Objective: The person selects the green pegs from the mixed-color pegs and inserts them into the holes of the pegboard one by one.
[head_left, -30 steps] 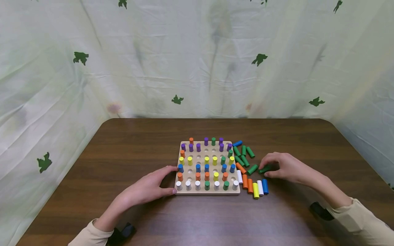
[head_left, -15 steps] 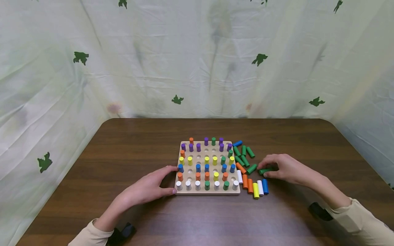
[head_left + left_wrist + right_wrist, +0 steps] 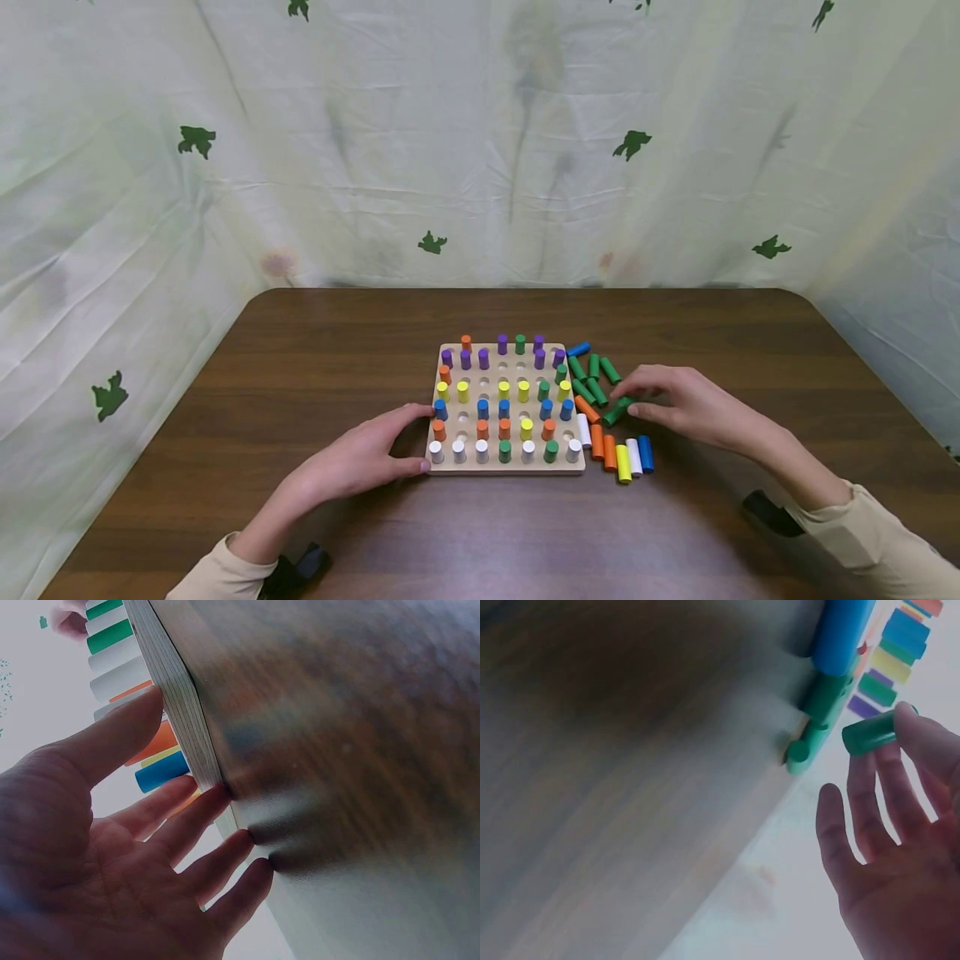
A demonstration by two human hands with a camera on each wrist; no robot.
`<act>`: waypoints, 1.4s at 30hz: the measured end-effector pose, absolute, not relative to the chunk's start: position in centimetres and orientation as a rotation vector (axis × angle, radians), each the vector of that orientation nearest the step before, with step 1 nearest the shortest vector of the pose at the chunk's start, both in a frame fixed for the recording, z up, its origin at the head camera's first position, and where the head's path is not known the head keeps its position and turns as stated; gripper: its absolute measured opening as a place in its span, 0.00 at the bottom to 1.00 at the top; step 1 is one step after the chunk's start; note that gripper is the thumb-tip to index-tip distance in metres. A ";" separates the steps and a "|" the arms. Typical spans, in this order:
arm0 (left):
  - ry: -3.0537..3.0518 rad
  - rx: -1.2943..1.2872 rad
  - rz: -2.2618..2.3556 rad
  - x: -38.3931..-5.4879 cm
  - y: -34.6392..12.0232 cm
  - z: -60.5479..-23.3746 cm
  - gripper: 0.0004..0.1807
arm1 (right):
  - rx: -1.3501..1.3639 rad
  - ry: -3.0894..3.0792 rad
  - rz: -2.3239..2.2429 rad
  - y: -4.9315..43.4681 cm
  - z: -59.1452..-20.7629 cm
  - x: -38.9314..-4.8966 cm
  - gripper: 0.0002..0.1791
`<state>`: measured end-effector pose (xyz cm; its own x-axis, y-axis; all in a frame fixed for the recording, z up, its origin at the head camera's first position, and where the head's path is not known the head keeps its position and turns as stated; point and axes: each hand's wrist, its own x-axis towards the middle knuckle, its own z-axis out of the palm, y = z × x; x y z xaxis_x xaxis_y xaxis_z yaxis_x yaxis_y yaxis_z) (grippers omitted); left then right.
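Note:
A light wooden pegboard [image 3: 513, 474] stands on the brown table, with pegs of several colours upright in its holes. My left hand [image 3: 356, 454] rests against the board's left edge, thumb near the front corner. In the left wrist view its fingers [image 3: 251, 840] touch the table beside the board, loosely extended. Over the loose pegs right of the board, my right hand [image 3: 693, 406] pinches a green peg [image 3: 871, 733] between thumb and fingers. From the right wrist view, that peg is tilted and off the table. The head view shows it close to other green pegs, partly overlapping.
Loose green pegs [image 3: 596, 392] lie right of the board, with a blue peg [image 3: 578, 350] behind them. Nearer the front is a row holding orange pegs [image 3: 610, 454], a yellow peg [image 3: 623, 465], a white peg [image 3: 634, 458] and a blue peg [image 3: 647, 456]. A curtain hangs behind the table.
My right hand has lifted the green peg and shifted left toward the board. The left hand and the pegs in the board have stayed put.

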<state>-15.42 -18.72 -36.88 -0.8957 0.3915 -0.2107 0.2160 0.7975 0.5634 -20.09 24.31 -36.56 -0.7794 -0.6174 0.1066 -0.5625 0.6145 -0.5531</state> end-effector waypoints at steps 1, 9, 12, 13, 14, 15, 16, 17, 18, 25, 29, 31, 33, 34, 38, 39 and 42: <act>2.670 0.467 0.782 -15.4 -18.7 -36.9 0.37 | -0.995 2.744 -0.894 24.1 -36.5 -20.0 0.14; 2.678 0.466 0.772 -15.4 -18.7 -36.9 0.37 | -0.979 2.739 -1.013 22.6 -35.9 -19.7 0.11; 2.682 0.464 0.771 -15.4 -18.7 -37.0 0.38 | -0.963 2.726 -1.038 22.1 -35.9 -19.6 0.12; 2.685 0.465 0.769 -15.4 -18.7 -37.0 0.37 | -0.958 2.721 -1.044 22.0 -35.9 -19.6 0.12; 2.687 0.467 0.768 -15.4 -18.7 -37.0 0.37 | -0.953 2.717 -1.053 21.8 -35.9 -19.6 0.12; 2.688 0.469 0.769 -15.4 -18.7 -37.0 0.37 | -0.949 2.712 -1.062 21.7 -35.9 -19.5 0.12; 2.689 0.470 0.770 -15.4 -18.7 -37.0 0.37 | -0.948 2.705 -1.071 21.6 -36.0 -19.5 0.12; 2.689 0.471 0.771 -15.5 -18.6 -37.0 0.37 | -0.946 2.695 -1.083 21.4 -36.0 -19.5 0.12; 2.687 0.470 0.772 -15.4 -18.6 -37.0 0.37 | -0.943 2.682 -1.095 21.3 -36.0 -19.5 0.12; 2.678 0.450 0.771 -15.4 -18.7 -36.8 0.38 | -0.939 2.603 -1.137 20.4 -36.2 -19.2 0.12; 2.677 0.449 0.770 -15.4 -18.7 -36.8 0.38 | -0.949 2.580 -1.137 19.9 -36.3 -19.1 0.11; 2.677 0.450 0.769 -15.4 -18.7 -36.8 0.38 | -0.950 2.570 -1.127 19.7 -36.3 -19.1 0.12; 2.677 0.449 0.769 -15.4 -18.7 -36.8 0.38 | -0.952 2.566 -1.115 19.4 -36.3 -19.0 0.12; 2.677 0.450 0.768 -15.4 -18.7 -36.8 0.38 | -0.955 2.563 -1.110 19.3 -36.3 -18.9 0.12; 2.679 0.451 0.768 -15.4 -18.7 -36.8 0.38 | -0.956 2.562 -1.091 18.9 -36.3 -18.9 0.12; 2.678 0.453 0.770 -15.4 -18.7 -36.8 0.38 | -0.954 2.562 -1.087 18.8 -36.3 -18.9 0.12; 2.674 0.453 0.775 -15.4 -18.7 -36.8 0.38 | -0.954 2.559 -1.070 18.6 -36.5 -18.9 0.12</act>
